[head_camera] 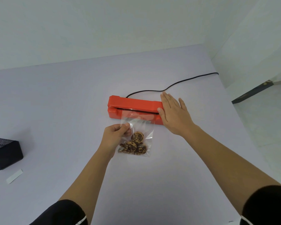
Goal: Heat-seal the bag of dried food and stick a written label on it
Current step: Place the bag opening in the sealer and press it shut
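A clear plastic bag (142, 127) with several brown dried food slices (135, 144) lies on the white table. Its open top edge is tucked into the slot of a red heat sealer (133, 103). My left hand (116, 135) pinches the bag's left side between thumb and fingers. My right hand (173, 113) rests flat, fingers spread, on the right end of the sealer's lid. A white paper label strip (14, 176) lies at the far left of the table.
A black mesh container (4, 153) stands at the left edge. The sealer's black cord (185, 81) runs back right to the wall. The table's right edge (243, 127) drops off to a pale floor.
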Tool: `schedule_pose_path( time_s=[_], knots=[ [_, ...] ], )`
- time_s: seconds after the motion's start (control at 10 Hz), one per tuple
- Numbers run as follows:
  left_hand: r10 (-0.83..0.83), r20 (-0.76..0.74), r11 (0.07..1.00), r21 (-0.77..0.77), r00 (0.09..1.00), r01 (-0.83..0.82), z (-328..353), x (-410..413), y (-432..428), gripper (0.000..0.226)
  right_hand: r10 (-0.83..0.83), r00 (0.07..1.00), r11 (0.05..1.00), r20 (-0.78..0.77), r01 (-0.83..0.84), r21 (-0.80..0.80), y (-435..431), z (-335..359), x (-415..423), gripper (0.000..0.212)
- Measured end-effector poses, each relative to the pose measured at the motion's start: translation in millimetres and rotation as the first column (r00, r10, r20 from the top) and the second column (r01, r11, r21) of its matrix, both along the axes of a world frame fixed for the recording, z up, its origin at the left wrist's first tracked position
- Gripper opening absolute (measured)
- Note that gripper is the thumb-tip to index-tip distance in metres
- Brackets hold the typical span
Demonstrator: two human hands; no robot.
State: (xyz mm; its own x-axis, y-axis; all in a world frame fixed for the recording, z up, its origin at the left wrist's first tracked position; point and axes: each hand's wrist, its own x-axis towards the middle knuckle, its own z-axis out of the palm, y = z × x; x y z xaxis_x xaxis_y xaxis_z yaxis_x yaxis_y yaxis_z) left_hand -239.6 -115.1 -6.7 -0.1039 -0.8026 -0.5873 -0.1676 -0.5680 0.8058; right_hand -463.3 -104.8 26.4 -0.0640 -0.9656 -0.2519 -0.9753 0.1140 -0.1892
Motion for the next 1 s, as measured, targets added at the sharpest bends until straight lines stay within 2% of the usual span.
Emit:
schedule_pose_path(
  time_s=[1.0],
  knots=[
    [0.013, -0.030, 1.000, 0.006, 0.999, -0.013, -2.7, -1.6, 0.0, 0.026, -0.009, 0.999, 1.000, 0.039, 0.009, 0.002, 0.9, 0.3, -1.0, 0.056]
  ],
)
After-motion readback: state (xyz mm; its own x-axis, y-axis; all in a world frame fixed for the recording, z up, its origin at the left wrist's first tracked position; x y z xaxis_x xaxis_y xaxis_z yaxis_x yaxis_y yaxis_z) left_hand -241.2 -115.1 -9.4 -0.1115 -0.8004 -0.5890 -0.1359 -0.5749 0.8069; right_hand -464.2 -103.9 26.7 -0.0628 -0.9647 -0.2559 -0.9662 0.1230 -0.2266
